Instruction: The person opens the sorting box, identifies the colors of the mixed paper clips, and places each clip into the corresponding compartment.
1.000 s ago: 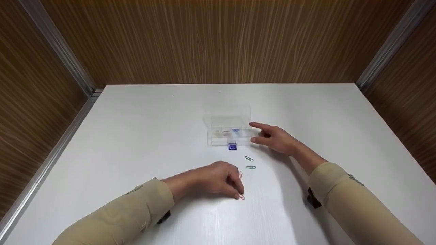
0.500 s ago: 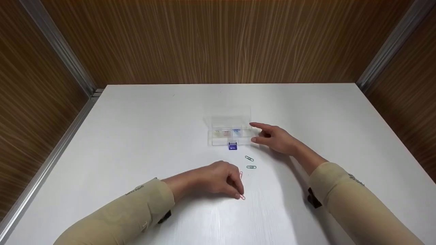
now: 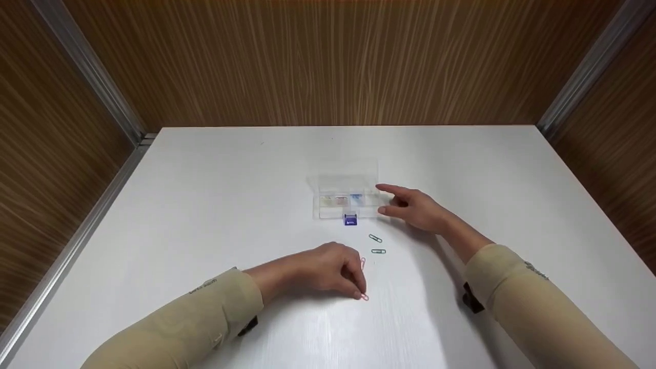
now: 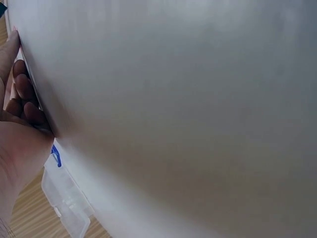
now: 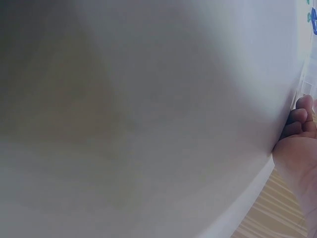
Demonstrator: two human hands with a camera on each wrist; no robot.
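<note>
On the white bench (image 3: 205,205), toward the near edge and left of centre, the left hand (image 3: 328,269) rests knuckles up with its fingers curled down. Its fingertips (image 3: 357,293) pinch a pink paper clip (image 3: 364,297) that lies flat on the surface. In the left wrist view the same hand (image 4: 17,129) shows only at the frame's left edge, fingers bent against the bench.

Just beyond that hand lies a second pink paper clip (image 3: 363,263), partly hidden by the knuckles. Further toward the middle of the bench are two green paper clips (image 3: 377,251), close together but apart, one nearer the box (image 3: 374,239).

A blue binder clip (image 3: 350,220) sits touching the near wall of a clear plastic compartment box (image 3: 343,200) at the bench's centre, its lid standing open at the far side. Small coloured items sit in its compartments; what they are is too blurred to tell.

The right hand (image 3: 412,207) grips the right end of the box, forefinger reaching along the far side and thumb at the near corner. In the right wrist view only its curled fingers (image 5: 297,121) show at the bench's edge.
</note>
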